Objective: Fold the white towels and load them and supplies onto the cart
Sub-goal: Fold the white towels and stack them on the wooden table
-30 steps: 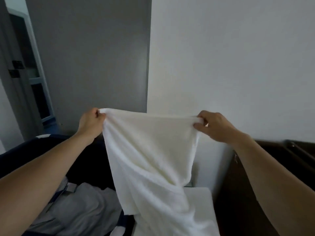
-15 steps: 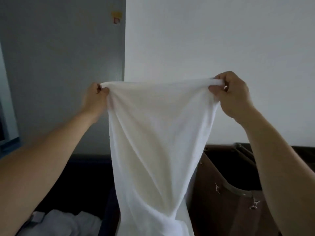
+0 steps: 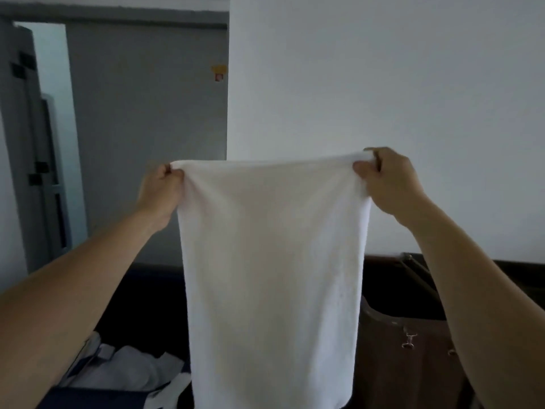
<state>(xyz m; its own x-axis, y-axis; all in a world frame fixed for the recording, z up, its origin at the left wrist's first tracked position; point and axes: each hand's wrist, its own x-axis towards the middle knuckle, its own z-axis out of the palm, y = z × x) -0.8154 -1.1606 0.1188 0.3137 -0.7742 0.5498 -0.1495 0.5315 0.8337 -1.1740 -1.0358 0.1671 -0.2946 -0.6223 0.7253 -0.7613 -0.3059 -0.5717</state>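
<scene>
The big soft white cloth towel [image 3: 271,261] hangs in the air in the middle, in front of the plain white wall [image 3: 383,84]. Its lower part drops down between a brown bag-like bin [image 3: 413,364] on the right and a dark blue bin [image 3: 147,290] on the left, which has crumpled grey cloth [image 3: 132,370] in it. The left hand [image 3: 160,191] has its fingers curled tight and pinches the towel's top left corner. The right hand [image 3: 386,181] pinches the top right corner between thumb and bent fingers. A small metal clip [image 3: 408,340] sits on the brown bin. This looks like the start of folding: the towel is spread out but not folded yet. Next, I think the two hands need to come together so corner meets corner, with the top edge kept straight so the two halves match. Half a second ago the towel's lower part was twisted into a narrow bunch; now it hangs flat and wide. The hands pinch the same corners as before.
</scene>
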